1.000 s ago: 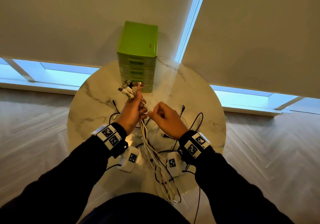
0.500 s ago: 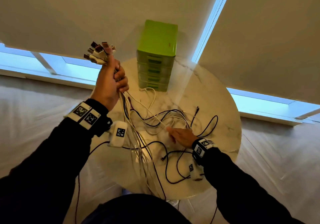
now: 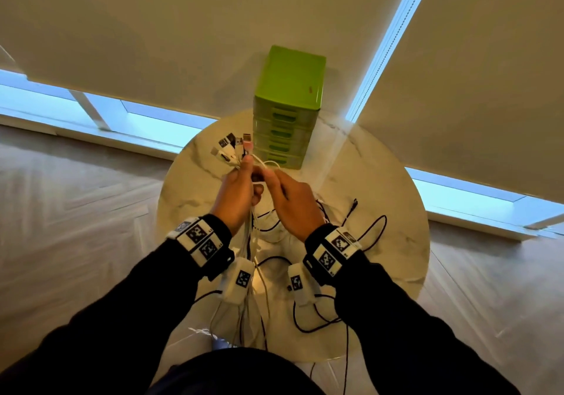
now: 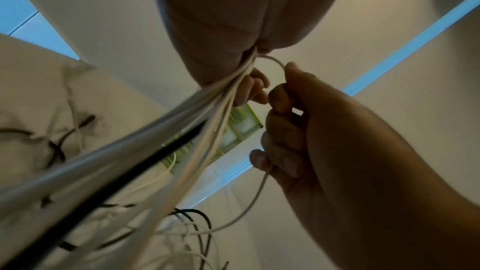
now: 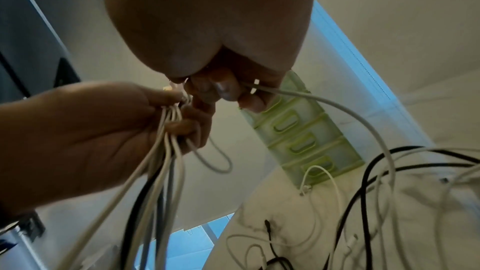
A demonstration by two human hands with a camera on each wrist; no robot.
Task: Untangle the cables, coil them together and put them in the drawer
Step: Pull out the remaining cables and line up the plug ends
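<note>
White cables bunched in raised left hand.

The cables look like smooth plastic, some white and faintly glossy, some matt black; above the left hand's fingers their plugs show white plastic with metal tips. Beyond the fingers the drawer unit is smooth green plastic with translucent fronts. Below them the table is polished marble-look. The sleeves are matt dark cloth.

Drawer unit behind cables, on table
</note>
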